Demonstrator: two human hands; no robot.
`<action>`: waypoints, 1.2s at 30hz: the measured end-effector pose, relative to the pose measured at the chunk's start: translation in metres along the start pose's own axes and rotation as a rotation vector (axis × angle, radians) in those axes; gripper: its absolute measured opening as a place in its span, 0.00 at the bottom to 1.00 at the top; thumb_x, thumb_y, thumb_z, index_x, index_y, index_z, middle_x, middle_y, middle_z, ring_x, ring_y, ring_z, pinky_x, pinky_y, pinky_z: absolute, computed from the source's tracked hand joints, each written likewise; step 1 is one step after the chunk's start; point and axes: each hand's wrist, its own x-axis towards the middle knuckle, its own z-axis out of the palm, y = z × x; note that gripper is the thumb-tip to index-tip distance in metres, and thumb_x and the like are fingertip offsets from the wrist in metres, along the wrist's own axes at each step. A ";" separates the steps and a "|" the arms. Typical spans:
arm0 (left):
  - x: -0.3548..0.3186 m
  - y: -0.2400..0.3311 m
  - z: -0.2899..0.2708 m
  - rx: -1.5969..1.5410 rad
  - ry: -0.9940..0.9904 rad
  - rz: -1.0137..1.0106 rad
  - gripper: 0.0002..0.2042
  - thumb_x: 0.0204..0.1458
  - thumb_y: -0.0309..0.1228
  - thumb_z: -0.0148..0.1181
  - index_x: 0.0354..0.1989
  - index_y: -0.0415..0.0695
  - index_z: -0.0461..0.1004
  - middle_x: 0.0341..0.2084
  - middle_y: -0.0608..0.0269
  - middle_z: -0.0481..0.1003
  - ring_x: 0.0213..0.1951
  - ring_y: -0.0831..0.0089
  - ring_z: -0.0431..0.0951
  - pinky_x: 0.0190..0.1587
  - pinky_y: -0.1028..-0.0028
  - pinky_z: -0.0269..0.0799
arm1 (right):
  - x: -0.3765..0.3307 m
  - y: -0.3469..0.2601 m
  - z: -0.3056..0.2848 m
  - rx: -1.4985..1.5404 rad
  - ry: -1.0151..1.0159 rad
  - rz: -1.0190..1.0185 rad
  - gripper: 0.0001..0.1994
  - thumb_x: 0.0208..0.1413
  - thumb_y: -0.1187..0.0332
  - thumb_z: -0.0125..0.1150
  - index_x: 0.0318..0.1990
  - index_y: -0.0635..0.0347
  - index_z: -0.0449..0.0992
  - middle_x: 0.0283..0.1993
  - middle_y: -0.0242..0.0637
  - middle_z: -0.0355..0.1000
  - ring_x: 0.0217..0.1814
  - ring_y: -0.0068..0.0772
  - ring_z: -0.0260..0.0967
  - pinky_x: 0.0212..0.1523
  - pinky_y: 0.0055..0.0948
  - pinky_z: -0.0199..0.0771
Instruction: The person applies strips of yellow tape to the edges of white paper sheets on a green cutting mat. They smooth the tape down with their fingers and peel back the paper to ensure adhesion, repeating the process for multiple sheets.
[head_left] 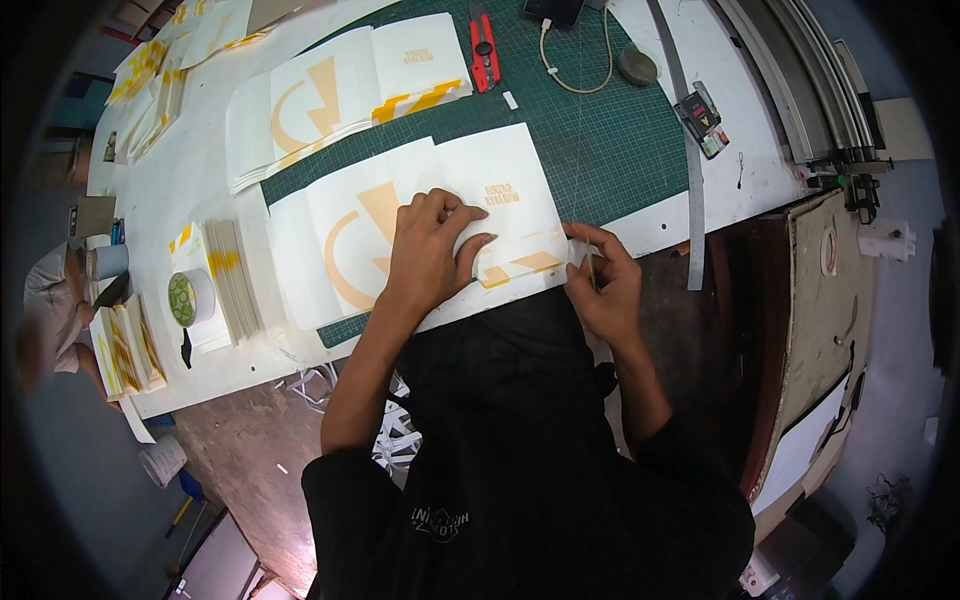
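Observation:
White folded paper sheets (520,165) with a pale orange print lie on the green cutting mat (640,180), close to the table's front edge. My left hand (430,245) rests on the middle of the sheets, its fingers bent and the thumb apart from the forefinger, holding nothing. At the sheets' lower right corner is my right hand (608,285), its thumb and forefinger curled toward the paper's edge. Something thin and pale shows between these fingers, too small to name. Behind lies another stack of similar printed sheets (355,75), its edges marked yellow.
A red utility knife (485,50) lies on the mat near a cable (575,90) and a dark round object (637,66). On the right lies a metal ruler (690,160). A tape roll (190,298) sits on stacked papers (235,285) at left. Another person (55,310) is at far left.

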 end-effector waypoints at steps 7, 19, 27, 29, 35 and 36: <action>0.000 0.000 0.000 0.005 -0.007 -0.012 0.14 0.52 0.33 0.76 0.46 0.46 0.84 0.40 0.57 0.75 0.45 0.57 0.74 0.51 0.61 0.67 | 0.000 0.000 0.002 0.062 -0.008 0.023 0.26 0.56 0.85 0.60 0.64 0.70 0.73 0.64 0.47 0.77 0.56 0.36 0.82 0.56 0.31 0.82; 0.000 0.001 0.000 -0.008 -0.008 -0.017 0.13 0.52 0.32 0.75 0.45 0.46 0.84 0.40 0.57 0.75 0.46 0.56 0.75 0.51 0.60 0.67 | 0.003 -0.002 -0.004 0.165 -0.069 0.077 0.27 0.55 0.87 0.61 0.64 0.67 0.73 0.60 0.44 0.76 0.53 0.31 0.79 0.53 0.28 0.81; 0.000 0.001 -0.001 -0.015 -0.011 -0.019 0.13 0.51 0.31 0.75 0.45 0.46 0.84 0.40 0.58 0.75 0.46 0.57 0.75 0.51 0.61 0.67 | 0.019 -0.007 -0.003 -0.279 -0.067 -0.344 0.26 0.50 0.81 0.73 0.59 0.61 0.79 0.61 0.47 0.73 0.60 0.47 0.78 0.54 0.37 0.82; 0.000 0.000 0.000 -0.015 -0.010 -0.019 0.13 0.52 0.31 0.75 0.45 0.46 0.84 0.40 0.58 0.75 0.46 0.57 0.75 0.51 0.61 0.67 | 0.021 -0.017 -0.005 -0.359 -0.085 -0.396 0.24 0.50 0.80 0.74 0.57 0.61 0.80 0.60 0.47 0.74 0.56 0.48 0.80 0.51 0.36 0.84; -0.003 -0.002 -0.005 -0.030 -0.051 0.000 0.11 0.53 0.31 0.74 0.45 0.46 0.84 0.43 0.57 0.77 0.48 0.57 0.75 0.55 0.61 0.67 | 0.040 -0.013 -0.006 -0.436 -0.163 -0.568 0.14 0.53 0.80 0.72 0.47 0.66 0.79 0.48 0.49 0.78 0.43 0.51 0.83 0.40 0.36 0.84; -0.004 -0.001 -0.009 -0.078 -0.067 -0.014 0.11 0.54 0.30 0.74 0.45 0.46 0.84 0.44 0.57 0.77 0.49 0.57 0.75 0.57 0.60 0.66 | 0.042 -0.016 -0.006 -0.427 -0.170 -0.507 0.14 0.53 0.80 0.72 0.46 0.66 0.78 0.46 0.49 0.78 0.43 0.52 0.82 0.40 0.37 0.84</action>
